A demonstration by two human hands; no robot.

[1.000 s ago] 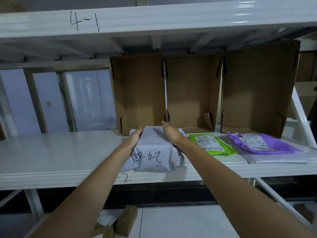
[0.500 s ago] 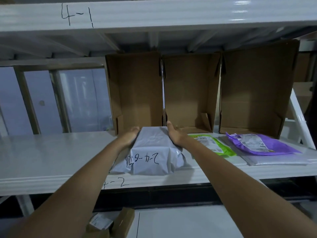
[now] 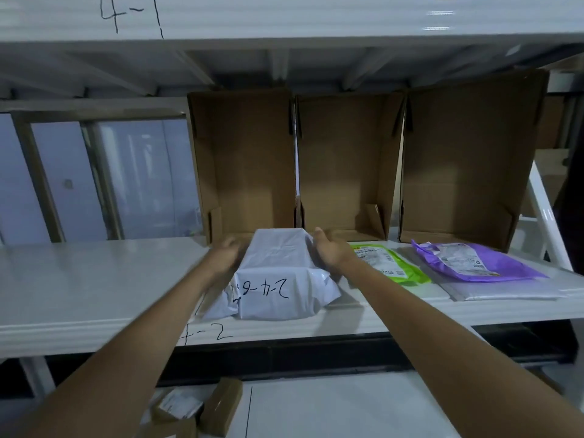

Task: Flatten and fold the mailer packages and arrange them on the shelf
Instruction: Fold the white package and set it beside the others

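In the head view, the folded white mailer package (image 3: 278,276) lies at the centre of the white shelf (image 3: 94,279), its far end now reaching the mouth of the left cardboard box (image 3: 243,162), deeper in than half a second ago, when it sat nearer the shelf's front lip. The handwritten marking on its near face reads upside down. The left hand (image 3: 226,256) sits at the package's 9 o'clock edge; it is motion-blurred, so I cannot tell whether its fingers grip or only touch. The right hand (image 3: 330,251) lies against the 3 o'clock edge with fingers (image 3: 319,237) mostly straight and relaxed, pressing the side instead of curling round it; earlier both hands sat closer to the package's far corners. At 3 o'clock of the package lies a green mailer (image 3: 388,263), and beyond it a purple mailer (image 3: 474,262) resting on a grey flat mailer (image 3: 505,289). Two more open cardboard boxes, middle (image 3: 347,165) and right (image 3: 467,159), stand at 1 o'clock. Small brown cartons (image 3: 202,409) lie on the floor at 7 o'clock.
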